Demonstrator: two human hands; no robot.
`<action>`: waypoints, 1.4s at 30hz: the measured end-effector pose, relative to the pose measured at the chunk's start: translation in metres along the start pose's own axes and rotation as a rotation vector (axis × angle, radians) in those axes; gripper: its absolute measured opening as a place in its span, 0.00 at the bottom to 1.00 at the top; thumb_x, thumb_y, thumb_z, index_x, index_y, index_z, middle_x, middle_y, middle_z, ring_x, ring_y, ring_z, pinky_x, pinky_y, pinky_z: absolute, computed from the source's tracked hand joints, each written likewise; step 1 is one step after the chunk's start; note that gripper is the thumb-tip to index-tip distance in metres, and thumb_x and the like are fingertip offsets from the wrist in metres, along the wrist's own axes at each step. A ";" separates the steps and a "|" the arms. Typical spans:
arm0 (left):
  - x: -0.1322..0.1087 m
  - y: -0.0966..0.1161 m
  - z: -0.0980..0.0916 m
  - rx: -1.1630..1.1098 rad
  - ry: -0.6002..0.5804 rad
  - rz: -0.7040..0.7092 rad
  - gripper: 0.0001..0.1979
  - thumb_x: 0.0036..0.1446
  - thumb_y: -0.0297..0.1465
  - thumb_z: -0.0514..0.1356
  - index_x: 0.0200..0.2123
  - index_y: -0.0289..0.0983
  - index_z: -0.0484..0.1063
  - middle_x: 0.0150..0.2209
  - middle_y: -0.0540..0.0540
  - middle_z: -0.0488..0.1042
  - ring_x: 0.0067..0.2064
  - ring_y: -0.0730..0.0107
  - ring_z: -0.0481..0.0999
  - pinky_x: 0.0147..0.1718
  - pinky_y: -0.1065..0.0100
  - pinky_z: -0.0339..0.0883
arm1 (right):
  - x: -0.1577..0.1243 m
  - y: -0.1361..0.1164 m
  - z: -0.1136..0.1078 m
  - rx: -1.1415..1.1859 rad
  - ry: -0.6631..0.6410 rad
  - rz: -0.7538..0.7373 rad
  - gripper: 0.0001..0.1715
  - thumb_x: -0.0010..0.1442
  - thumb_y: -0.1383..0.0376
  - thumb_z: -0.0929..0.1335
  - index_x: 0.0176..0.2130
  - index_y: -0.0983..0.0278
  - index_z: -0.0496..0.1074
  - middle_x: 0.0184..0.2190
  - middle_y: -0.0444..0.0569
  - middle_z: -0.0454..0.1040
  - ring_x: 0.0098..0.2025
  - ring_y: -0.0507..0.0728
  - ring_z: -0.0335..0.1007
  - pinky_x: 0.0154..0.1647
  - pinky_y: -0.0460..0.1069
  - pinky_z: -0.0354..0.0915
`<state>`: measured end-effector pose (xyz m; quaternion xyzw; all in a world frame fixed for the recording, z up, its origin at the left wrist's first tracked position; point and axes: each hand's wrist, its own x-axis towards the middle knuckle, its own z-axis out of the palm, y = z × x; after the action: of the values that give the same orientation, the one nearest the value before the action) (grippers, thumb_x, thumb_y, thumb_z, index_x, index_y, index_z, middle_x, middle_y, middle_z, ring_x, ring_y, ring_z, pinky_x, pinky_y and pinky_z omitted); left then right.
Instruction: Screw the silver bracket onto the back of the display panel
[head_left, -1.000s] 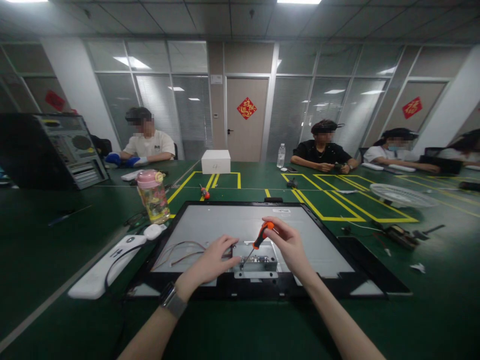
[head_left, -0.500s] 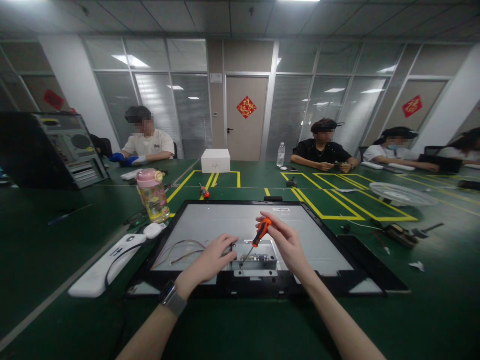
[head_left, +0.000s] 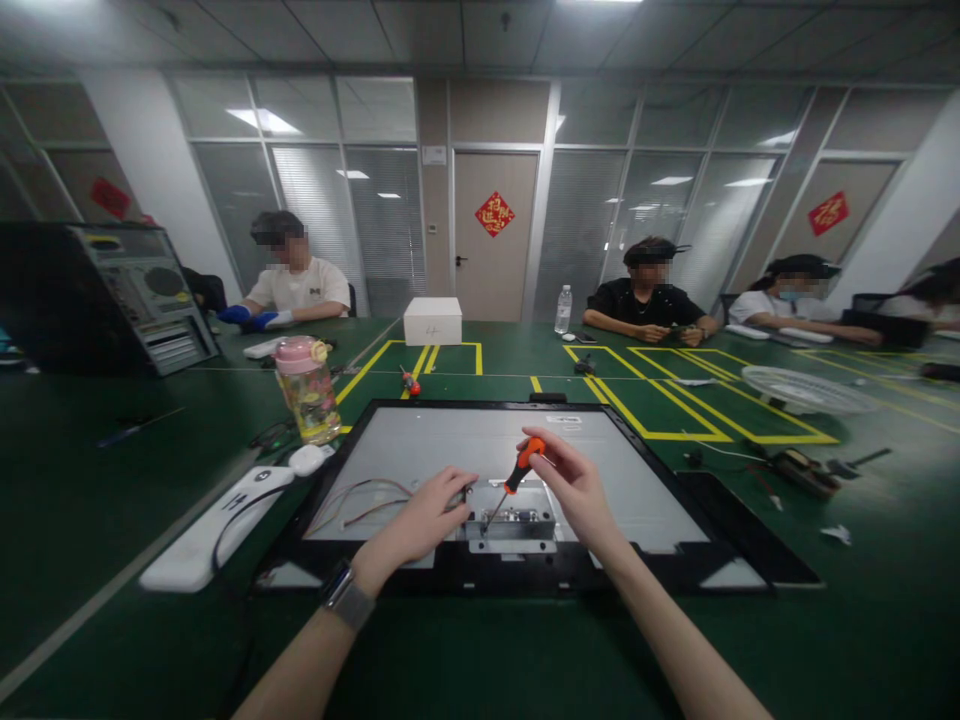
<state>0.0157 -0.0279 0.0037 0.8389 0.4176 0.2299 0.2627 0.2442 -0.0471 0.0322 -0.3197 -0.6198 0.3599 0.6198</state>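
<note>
My right hand (head_left: 576, 486) is closed on the orange and black handle of a screwdriver (head_left: 523, 466). Its thin shaft slants down to the left, with the tip at the left part of a metal bracket (head_left: 517, 546). My left hand (head_left: 429, 512) grips the left end of that bracket between thumb and fingers. The bracket lies at the near side of a flat display panel (head_left: 600, 470) with a grey back and black frame. Thin cables (head_left: 352, 500) run over the panel, left of my left hand.
Left of the panel are a white power strip (head_left: 202, 540) and a pink-lided bottle (head_left: 307, 392). A computer case (head_left: 112, 300) stands far left. A black flat slab (head_left: 750, 525) lies right, a white box (head_left: 433, 322) behind. Several people sit across the table.
Hardly anything differs. My right hand's fingers have shifted slightly on the screwdriver handle, while its tip stays at the bracket. My left hand remains in place.
</note>
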 end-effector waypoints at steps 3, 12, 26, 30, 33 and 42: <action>0.000 0.000 0.000 0.006 0.002 -0.004 0.23 0.58 0.31 0.53 0.57 0.39 0.65 0.52 0.43 0.68 0.54 0.61 0.67 0.56 0.63 0.58 | 0.000 0.001 0.000 -0.040 0.031 -0.020 0.16 0.56 0.58 0.71 0.45 0.57 0.76 0.38 0.48 0.76 0.41 0.58 0.73 0.44 0.54 0.70; -0.001 -0.002 0.002 0.022 0.000 0.004 0.25 0.55 0.31 0.54 0.57 0.39 0.65 0.53 0.43 0.67 0.55 0.60 0.67 0.57 0.62 0.58 | 0.000 0.000 0.000 -0.054 0.039 -0.017 0.17 0.56 0.58 0.71 0.45 0.58 0.77 0.40 0.48 0.76 0.41 0.58 0.74 0.43 0.53 0.71; -0.002 -0.001 0.000 0.031 -0.006 -0.008 0.25 0.56 0.31 0.54 0.58 0.39 0.63 0.55 0.43 0.66 0.55 0.61 0.66 0.57 0.63 0.57 | 0.001 -0.003 0.002 -0.041 0.039 -0.030 0.15 0.55 0.58 0.72 0.43 0.57 0.78 0.36 0.47 0.73 0.37 0.56 0.71 0.37 0.50 0.70; -0.002 0.000 0.000 0.029 -0.009 -0.014 0.25 0.56 0.31 0.54 0.58 0.38 0.63 0.55 0.43 0.66 0.55 0.60 0.66 0.58 0.63 0.57 | 0.000 -0.005 0.003 -0.020 0.016 -0.023 0.16 0.56 0.58 0.71 0.45 0.56 0.77 0.36 0.47 0.72 0.37 0.56 0.70 0.37 0.50 0.69; -0.002 0.001 0.000 0.030 -0.013 -0.016 0.25 0.56 0.32 0.54 0.59 0.39 0.63 0.55 0.42 0.66 0.55 0.60 0.66 0.57 0.62 0.57 | -0.001 -0.005 0.003 -0.026 0.009 -0.019 0.16 0.57 0.58 0.70 0.46 0.56 0.76 0.37 0.47 0.73 0.37 0.56 0.71 0.37 0.50 0.70; -0.003 0.003 -0.001 0.027 -0.004 -0.018 0.24 0.58 0.35 0.55 0.58 0.41 0.64 0.55 0.43 0.66 0.55 0.60 0.67 0.57 0.62 0.58 | -0.001 -0.003 0.001 -0.070 0.012 -0.025 0.16 0.59 0.58 0.69 0.48 0.55 0.75 0.39 0.48 0.73 0.39 0.57 0.70 0.40 0.51 0.70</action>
<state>0.0153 -0.0320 0.0060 0.8390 0.4277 0.2202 0.2545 0.2430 -0.0490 0.0342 -0.3356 -0.6323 0.3281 0.6163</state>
